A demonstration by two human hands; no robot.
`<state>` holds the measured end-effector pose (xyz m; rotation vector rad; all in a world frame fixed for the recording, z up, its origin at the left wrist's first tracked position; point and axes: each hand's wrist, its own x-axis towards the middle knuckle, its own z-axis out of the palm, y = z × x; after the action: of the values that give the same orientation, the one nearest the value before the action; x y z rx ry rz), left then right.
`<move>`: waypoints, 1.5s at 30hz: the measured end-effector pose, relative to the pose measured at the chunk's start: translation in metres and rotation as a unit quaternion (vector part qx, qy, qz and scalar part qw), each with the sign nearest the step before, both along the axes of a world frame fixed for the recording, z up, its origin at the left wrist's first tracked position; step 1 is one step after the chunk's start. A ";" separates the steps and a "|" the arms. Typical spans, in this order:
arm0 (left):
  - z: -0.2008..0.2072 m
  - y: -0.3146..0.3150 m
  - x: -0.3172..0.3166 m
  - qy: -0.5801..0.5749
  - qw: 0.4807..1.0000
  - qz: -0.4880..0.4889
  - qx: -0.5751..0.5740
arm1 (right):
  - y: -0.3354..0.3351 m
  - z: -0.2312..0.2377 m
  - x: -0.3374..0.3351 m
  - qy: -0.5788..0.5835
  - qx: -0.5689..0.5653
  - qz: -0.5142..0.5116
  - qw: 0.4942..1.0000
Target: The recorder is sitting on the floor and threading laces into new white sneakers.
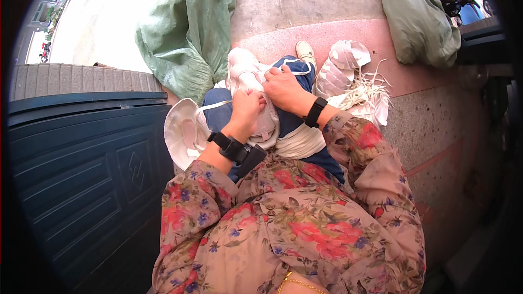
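Across my lap lies a white piece that looks like a shoe upper (pixel 244 65), with a flat white lace (pixel 217 104) running through it and out to both sides. My left hand (pixel 249 110) is closed over its near part, the fingers pinching the lace; the fingertips are partly hidden. Just ahead and to the right, my right hand (pixel 284 88) pinches the lace too, and a loop of it arcs over my right knee. Another white upper (pixel 187 130) sits beside my left thigh. To the right are stacked white uppers (pixel 343 65) and a heap of loose laces (pixel 366 91).
A large green sack (pixel 188 32) stands ahead on the left, and another green sack (pixel 417 19) at the far right. A dark blue panelled door (pixel 87 169) borders my left side. Pink and grey paving (pixel 430 117) lies to the right.
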<state>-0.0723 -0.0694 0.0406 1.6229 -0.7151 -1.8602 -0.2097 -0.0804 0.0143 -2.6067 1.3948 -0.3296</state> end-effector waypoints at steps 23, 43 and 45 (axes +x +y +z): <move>-0.006 0.001 0.006 -0.471 0.759 -0.327 -0.306 | 0.004 0.010 -0.003 0.050 0.150 0.026 0.987; -0.009 0.007 0.000 -0.500 0.694 -0.387 -0.345 | -0.003 0.000 -0.014 -0.053 0.255 0.033 0.965; 0.009 0.013 0.010 -0.466 0.712 -0.405 -0.334 | 0.019 0.011 -0.009 -0.106 0.089 0.008 0.990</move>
<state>-0.0625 -0.0568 0.0500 1.7401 -2.5129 -0.7454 -0.2190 -0.0612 0.0255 -2.3601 1.2699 -0.4447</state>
